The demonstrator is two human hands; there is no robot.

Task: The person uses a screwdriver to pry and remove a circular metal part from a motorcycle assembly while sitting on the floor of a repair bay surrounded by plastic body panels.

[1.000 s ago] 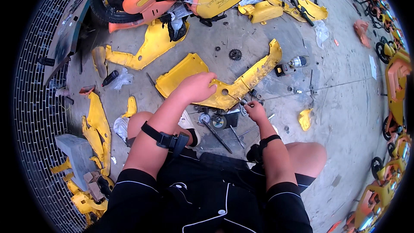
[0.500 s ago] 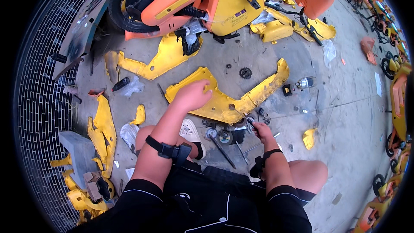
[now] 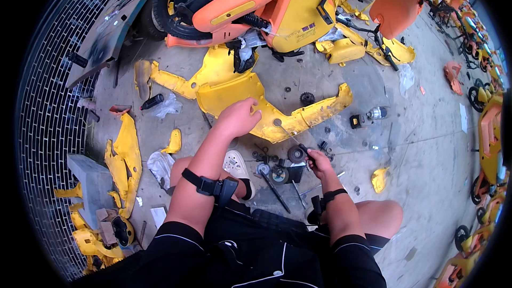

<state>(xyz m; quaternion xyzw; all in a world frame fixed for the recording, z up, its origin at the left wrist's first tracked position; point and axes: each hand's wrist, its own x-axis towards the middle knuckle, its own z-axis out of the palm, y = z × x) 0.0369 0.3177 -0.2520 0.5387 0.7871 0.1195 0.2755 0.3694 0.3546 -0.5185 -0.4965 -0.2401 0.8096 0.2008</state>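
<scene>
A curved yellow plastic body panel [image 3: 298,120] lies on the concrete floor in front of me. My left hand [image 3: 237,118] presses flat on its near left part, fingers spread. My right hand [image 3: 318,161] is closed around the handle of a thin screwdriver [image 3: 288,134], whose shaft slants up and left to the panel's near edge. Small dark round parts, gears and sockets [image 3: 280,173] lie on the floor just below the panel, between my knees. Both wrists wear black straps.
A stripped orange and yellow scooter [image 3: 277,5] lies on its side beyond the panel. More yellow panels [image 3: 125,154] sit at left by a brick wall [image 3: 42,128]. A cordless driver [image 3: 368,117] lies at right. Other scooters line the right edge.
The view has tilted so the scooter fills more of the top. My left hand stays on the panel; my right hand with the screwdriver has shifted slightly toward the panel's near edge.
</scene>
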